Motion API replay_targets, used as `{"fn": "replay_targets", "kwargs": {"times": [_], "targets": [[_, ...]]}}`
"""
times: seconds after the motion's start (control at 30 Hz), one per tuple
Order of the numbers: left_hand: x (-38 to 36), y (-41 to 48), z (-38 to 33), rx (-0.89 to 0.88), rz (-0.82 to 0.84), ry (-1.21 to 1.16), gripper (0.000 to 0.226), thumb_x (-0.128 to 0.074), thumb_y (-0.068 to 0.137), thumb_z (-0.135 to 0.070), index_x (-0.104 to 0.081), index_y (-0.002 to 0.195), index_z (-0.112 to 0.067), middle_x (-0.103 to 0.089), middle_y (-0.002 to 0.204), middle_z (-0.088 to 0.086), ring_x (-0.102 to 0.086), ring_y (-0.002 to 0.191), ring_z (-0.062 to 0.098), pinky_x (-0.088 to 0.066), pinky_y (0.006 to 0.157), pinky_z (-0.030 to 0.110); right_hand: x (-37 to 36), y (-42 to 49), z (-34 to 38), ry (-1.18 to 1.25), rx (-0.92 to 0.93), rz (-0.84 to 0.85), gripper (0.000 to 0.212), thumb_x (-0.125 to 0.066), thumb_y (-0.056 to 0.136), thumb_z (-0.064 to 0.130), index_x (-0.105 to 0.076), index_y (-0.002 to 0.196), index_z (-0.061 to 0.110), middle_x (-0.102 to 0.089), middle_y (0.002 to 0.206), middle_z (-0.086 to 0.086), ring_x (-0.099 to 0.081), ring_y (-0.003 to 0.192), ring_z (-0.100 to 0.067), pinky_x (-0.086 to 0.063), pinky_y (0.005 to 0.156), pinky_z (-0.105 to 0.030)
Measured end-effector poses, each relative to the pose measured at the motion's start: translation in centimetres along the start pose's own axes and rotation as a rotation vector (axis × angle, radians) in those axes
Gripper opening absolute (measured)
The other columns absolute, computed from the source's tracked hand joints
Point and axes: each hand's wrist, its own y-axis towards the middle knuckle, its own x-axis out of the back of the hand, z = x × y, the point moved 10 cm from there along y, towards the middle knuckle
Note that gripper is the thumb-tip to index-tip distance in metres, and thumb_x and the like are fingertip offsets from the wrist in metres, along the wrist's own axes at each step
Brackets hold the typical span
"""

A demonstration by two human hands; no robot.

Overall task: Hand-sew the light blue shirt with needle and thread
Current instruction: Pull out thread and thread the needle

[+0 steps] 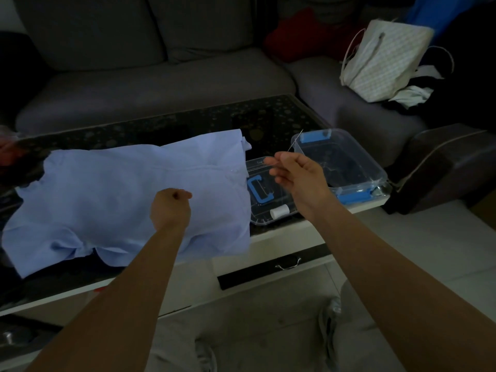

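The shirt [128, 194] is spread on the tabletop [150, 130], pinned by the closed left hand [170, 208]. A needle [295, 140] is pinched in the right hand [292, 173]; the thin thread could be tangled or slipped loose.

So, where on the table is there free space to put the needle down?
Bare dark tabletop runs behind the shirt, along the sofa side. The near right is crowded: lid with white spool, and open clear box. The shirt covers the left.
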Motion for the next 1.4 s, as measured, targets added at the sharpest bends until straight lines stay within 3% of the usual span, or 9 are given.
{"fn": "replay_targets", "kwargs": {"times": [0.17, 0.27, 0.33, 0.43, 0.57, 0.7, 0.9, 1.13, 1.4], "targets": [[2.2, 0.0, 0.7, 0.047, -0.237, 0.205, 0.034, -0.052, 0.090, -0.008, -0.055, 0.124, -0.005, -0.049, 0.129, 0.025, -0.044, 0.118, 0.041, -0.032, 0.097, 0.043, 0.2, 0.2, -0.4, -0.051, 0.014, -0.004, 0.013, -0.053, 0.097, 0.013, -0.065, 0.098, 0.008, -0.072, 0.084, -0.002, -0.066, 0.073, -0.009, -0.054, 0.072, -0.021], [2.0, -1.7, -4.8, -0.327, -0.297, 0.051, 0.037, -0.055, 0.089, -0.006, -0.052, 0.126, -0.006, -0.048, 0.129, 0.019, -0.043, 0.120, 0.034, -0.030, 0.100, 0.036, -0.1, 0.2, -0.6, -0.123, 0.027, 0.012, 0.018, -0.052, 0.098, 0.014, -0.064, 0.106, 0.002, -0.072, 0.085, -0.002, -0.066, 0.072, -0.007, -0.055, 0.073, -0.021], [0.1, -3.7, -8.3, -0.503, -0.074, -0.191, 0.030, -0.052, 0.095, -0.013, -0.051, 0.126, -0.009, -0.051, 0.125, 0.006, -0.046, 0.116, 0.016, -0.034, 0.099, 0.023, -0.3, 0.2, -0.6, -0.161, 0.023, 0.016, 0.020, -0.052, 0.098, 0.014, -0.063, 0.107, 0.001, -0.072, 0.086, -0.002, -0.066, 0.073, -0.007, -0.055, 0.075, -0.022], [-5.4, -7.5, -10.8, -0.441, 0.480, -0.351, 0.025, -0.044, 0.100, -0.025, -0.049, 0.123, -0.018, -0.056, 0.111, -0.009, -0.054, 0.099, -0.001, -0.043, 0.081, 0.005, -0.8, 0.1, -0.8, -0.168, 0.011, 0.057, 0.020, -0.051, 0.098, 0.013, -0.063, 0.108, 0.000, -0.072, 0.088, -0.004, -0.066, 0.074, -0.010, -0.054, 0.075, -0.024], [-8.8, -10.1, -10.6, -0.367, 0.790, -0.386, 0.018, -0.042, 0.101, -0.019, -0.057, 0.104, -0.008, -0.058, 0.074, -0.005, -0.055, 0.065, -0.001, -0.044, 0.061, 0.010, -1.0, 0.0, -1.0, -0.180, 0.003, 0.086, 0.021, -0.051, 0.098, 0.012, -0.063, 0.107, -0.002, -0.072, 0.090, -0.008, -0.065, 0.071, -0.011, -0.054, 0.073, -0.025], [-7.2, -6.8, -9.2, -0.233, 0.602, -0.386, 0.033, -0.037, 0.101, -0.007, -0.064, 0.083, -0.007, -0.043, 0.054, -0.005, -0.039, 0.043, 0.004, -0.031, 0.041, 0.011, -0.4, 0.0, -0.7, -0.197, -0.006, 0.042, 0.021, -0.051, 0.098, 0.013, -0.064, 0.108, 0.000, -0.071, 0.088, -0.004, -0.060, 0.064, -0.005, -0.051, 0.065, -0.019], [-6.3, -4.5, -5.6, -0.161, 0.550, -0.271, 0.036, -0.038, 0.102, -0.012, -0.068, 0.082, -0.012, -0.037, 0.055, 0.002, -0.030, 0.045, 0.010, -0.027, 0.041, 0.019, -0.5, 0.1, -0.9, -0.202, -0.017, 0.030, 0.017, -0.051, 0.098, 0.015, -0.066, 0.103, 0.006, -0.069, 0.079, 0.001, -0.057, 0.064, -0.007, -0.050, 0.077, -0.030], [-4.7, -3.2, -3.7, -0.136, 0.542, -0.199, 0.034, -0.044, 0.099, -0.012, -0.071, 0.079, -0.014, -0.051, 0.060, 0.007, -0.041, 0.057, 0.019, -0.035, 0.054, 0.025, -0.9, -0.2, -0.7, -0.239, 0.011, 0.037, 0.015, -0.053, 0.097, 0.018, -0.067, 0.096, 0.015, -0.067, 0.083, -0.001, -0.057, 0.070, -0.008, -0.051, 0.089, -0.037], [-4.0, -1.6, -1.2, -0.085, 0.541, 0.063, 0.025, -0.054, 0.074, -0.044, -0.077, 0.074, -0.032, -0.066, 0.118, 0.000, -0.057, 0.109, 0.025, -0.044, 0.100, 0.041, -1.5, -0.6, -0.1, -0.311, 0.057, 0.039, 0.014, -0.054, 0.097, 0.017, -0.068, 0.096, 0.015, -0.067, 0.080, 0.001, -0.056, 0.070, -0.011, -0.052, 0.087, -0.034]]}}
